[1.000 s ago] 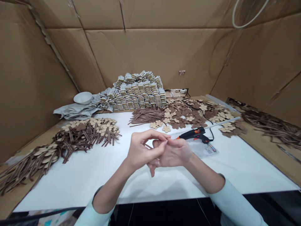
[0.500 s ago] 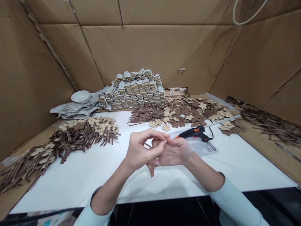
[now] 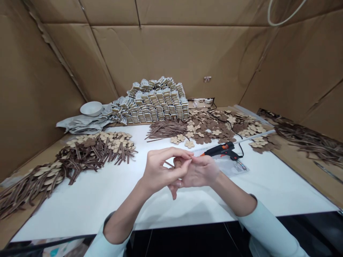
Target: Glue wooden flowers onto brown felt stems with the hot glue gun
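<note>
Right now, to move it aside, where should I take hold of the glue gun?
Take the handle of the glue gun, coming from the near side with your right hand. It lies on its side, nozzle pointing left, handle angled toward you, so your grip stays clear of the nozzle and the glue stick.

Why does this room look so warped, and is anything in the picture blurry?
In the head view, wide-angle distortion bows the cardboard wall and splays the white table outward; light is even, shadows soft; the left hand and right hand look fairly sharp.
</note>
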The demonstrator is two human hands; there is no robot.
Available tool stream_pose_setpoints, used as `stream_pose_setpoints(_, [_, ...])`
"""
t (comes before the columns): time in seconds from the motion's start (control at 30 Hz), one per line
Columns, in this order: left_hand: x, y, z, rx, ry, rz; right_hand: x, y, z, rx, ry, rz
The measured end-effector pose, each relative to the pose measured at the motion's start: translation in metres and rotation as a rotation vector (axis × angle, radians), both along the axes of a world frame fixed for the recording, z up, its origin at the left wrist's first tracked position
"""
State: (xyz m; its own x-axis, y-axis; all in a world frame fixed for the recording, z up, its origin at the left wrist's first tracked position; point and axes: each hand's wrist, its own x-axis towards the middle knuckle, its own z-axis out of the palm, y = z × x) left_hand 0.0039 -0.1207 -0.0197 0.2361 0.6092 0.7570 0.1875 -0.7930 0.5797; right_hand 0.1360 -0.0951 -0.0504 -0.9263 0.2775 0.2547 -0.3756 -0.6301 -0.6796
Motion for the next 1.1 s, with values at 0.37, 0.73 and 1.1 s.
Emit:
stream_pose_setpoints(0.37, [0.0038, -0.0023, 0.0000, 0.023, 0.013, 0.105, 0.0029, 0.0025, -0.0017, -0.003, -0.040, -0.002])
stream_pose_setpoints(0.73, [0.0026, -0.0005, -0.0011, 0.101, 0.064, 0.128, 0.0032, 0.0039, -0.0032, -0.003, -0.003, -0.016])
stream_pose_setpoints(1.1, [0.0021, -0.0004, -0.0015, 0.221, 0.128, 0.243, 0.0039, 0.0045, -0.0023, 0.022, -0.070, -0.111])
